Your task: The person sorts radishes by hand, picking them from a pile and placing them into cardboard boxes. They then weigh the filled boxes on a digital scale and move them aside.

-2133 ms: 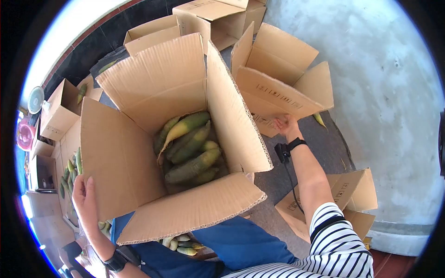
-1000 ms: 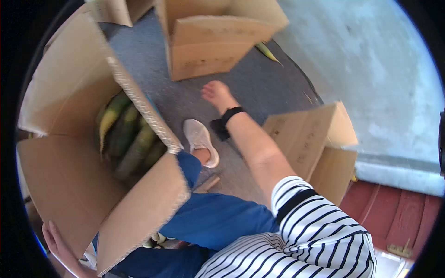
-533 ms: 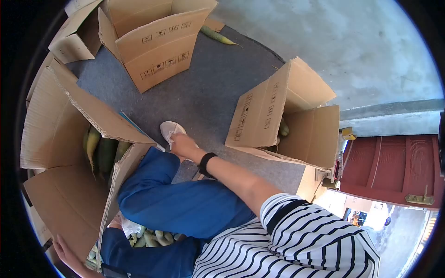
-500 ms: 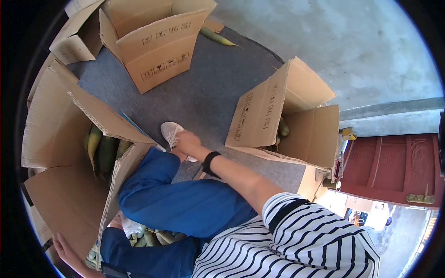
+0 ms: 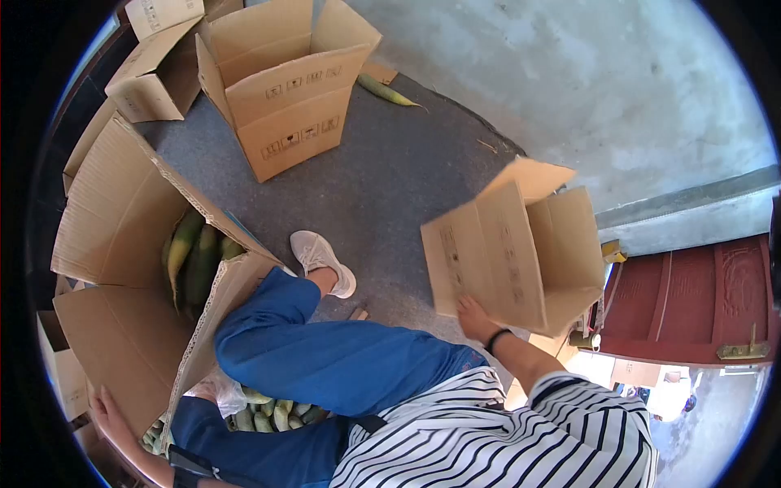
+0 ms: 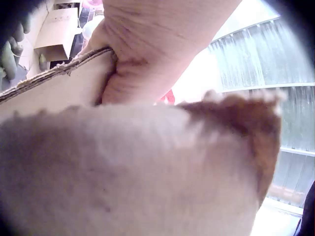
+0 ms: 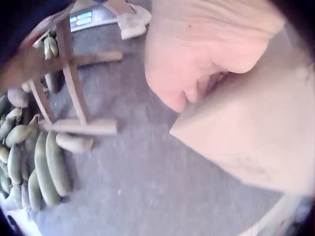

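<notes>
On the left in the head view stands an open cardboard box (image 5: 122,325), with several long green, yellow-tipped vegetables (image 5: 189,252) inside. My left hand (image 5: 112,419) holds one of its raised flaps; in the left wrist view, the cardboard edge (image 6: 59,71) runs between the thumb and the rest of the hand. To the right, my right hand (image 5: 476,319) grips the lower corner of a second cardboard box (image 5: 488,256), which leans with its flaps open. In the right wrist view, curled fingers (image 7: 172,96) lie against that box's corner. The bottom of this box is hidden.
Another open box (image 5: 285,114) stands ahead on the dark mat (image 5: 382,179), with one long green vegetable (image 5: 386,89) beyond it. Wooden stool legs (image 7: 74,83) and several loose vegetables (image 7: 49,167) are close by. A shoe (image 5: 321,260) rests between the boxes.
My right hand has gone from near the shoe to the right-hand box, which has turned and tilted; the vegetables inside it no longer show. The left hand stays on the flap.
</notes>
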Motion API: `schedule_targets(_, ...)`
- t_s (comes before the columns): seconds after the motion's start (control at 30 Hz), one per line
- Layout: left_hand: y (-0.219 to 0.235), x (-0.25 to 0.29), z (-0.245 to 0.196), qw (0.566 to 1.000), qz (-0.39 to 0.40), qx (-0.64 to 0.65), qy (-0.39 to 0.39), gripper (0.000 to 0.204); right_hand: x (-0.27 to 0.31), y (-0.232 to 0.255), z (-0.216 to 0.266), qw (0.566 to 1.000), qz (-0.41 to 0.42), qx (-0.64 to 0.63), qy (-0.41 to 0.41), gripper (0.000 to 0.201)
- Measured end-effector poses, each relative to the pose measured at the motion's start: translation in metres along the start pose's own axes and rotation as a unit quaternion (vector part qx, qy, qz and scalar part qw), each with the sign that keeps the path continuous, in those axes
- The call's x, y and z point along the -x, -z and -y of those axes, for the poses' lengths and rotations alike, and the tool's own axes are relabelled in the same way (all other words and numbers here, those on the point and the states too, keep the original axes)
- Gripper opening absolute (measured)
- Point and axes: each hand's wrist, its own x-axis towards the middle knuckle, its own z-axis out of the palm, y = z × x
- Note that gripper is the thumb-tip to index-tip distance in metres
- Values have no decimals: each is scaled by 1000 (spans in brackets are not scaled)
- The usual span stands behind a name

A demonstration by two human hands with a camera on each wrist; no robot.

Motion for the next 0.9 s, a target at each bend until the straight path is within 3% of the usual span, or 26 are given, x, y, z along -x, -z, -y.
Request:
schedule_targets(0.03,0,-2,3,1000,0,-18,-6,48,38,-41,-1,1000,10,-7,-1,40)
schedule_targets(0.07,0,-1,1,1000,8,-20,-8,48,75,-77,-3,992,90,-40,-74,38)
schedule_targets(0.13,-2,-3,-12,997,-25,-76,-14,52,148,-146,-8,941,244,-66,-227,34)
schedule_targets(0.17,-4,-4,-20,997,-16,-74,-22,52,181,-171,-5,893,247,-63,-371,34)
schedule_targets(0.23,-7,-4,-31,997,1,-71,4,57,211,-110,-37,825,379,-178,-379,34)
schedule_targets(0.27,-9,-7,-28,998,3,-56,12,57,201,-94,-38,793,384,-231,-413,36)
schedule_targets(0.3,-13,-8,-29,999,2,-53,12,57,186,-119,-34,831,399,-224,-315,37)
schedule_targets(0.33,-11,-7,-30,998,11,-68,-3,56,159,-76,-29,830,405,-283,-258,38)
schedule_targets(0.37,-7,-6,-29,996,18,-84,-17,54,131,-73,-15,865,337,-297,-223,37)
schedule_targets(0.43,-4,-7,-17,998,12,-59,-5,53,58,5,-1,894,160,-367,-200,32)
schedule_targets(0.47,-5,-8,-13,999,15,-29,1,52,19,30,-1,901,114,-358,-216,29)
schedule_targets(0.5,-6,-5,-18,999,16,-33,0,52,-10,47,-8,930,13,-322,-175,26)
schedule_targets(0.53,-7,-1,-26,1000,7,-27,1,52,-32,74,-14,920,-56,-325,-211,22)
schedule_targets(0.6,-7,-5,-28,1000,-4,-19,0,51,-59,75,-34,943,-131,-197,-235,23)
schedule_targets(0.63,-4,-8,-21,999,2,-33,5,51,-59,63,-38,943,-133,-196,-235,23)
schedule_targets(0.7,0,-8,-12,999,5,-47,18,51,-39,32,-57,932,104,-218,-270,35)
schedule_targets(0.73,1,-7,-16,999,17,-29,13,51,-18,-4,-57,976,24,-62,-208,41)
schedule_targets(0.77,1,-4,-15,999,24,-22,16,51,4,-33,-55,984,-57,96,-136,48)
schedule_targets(0.9,-6,-11,-4,999,-15,41,18,49,53,-51,-45,989,-58,80,-113,50)
